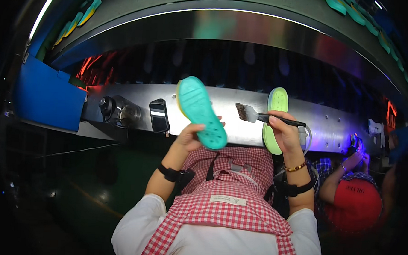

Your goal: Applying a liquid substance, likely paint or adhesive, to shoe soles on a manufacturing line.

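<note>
Dim factory line with a steel ledge (333, 122) ahead. My left hand (189, 137) grips the teal sole (201, 112) tilted up; right hand (282, 129) fingers clamp the brush (264, 116) just beside it. I'd keep the sole steady and stroke evenly.

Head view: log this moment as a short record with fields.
left hand: holds a teal shoe sole, tread side up
right hand: holds a black-handled brush, bristles pointing toward the teal sole
behind right hand: a light green sole at the metal ledge
ledge items: a small dark phone
clothing: red checked apron
</note>
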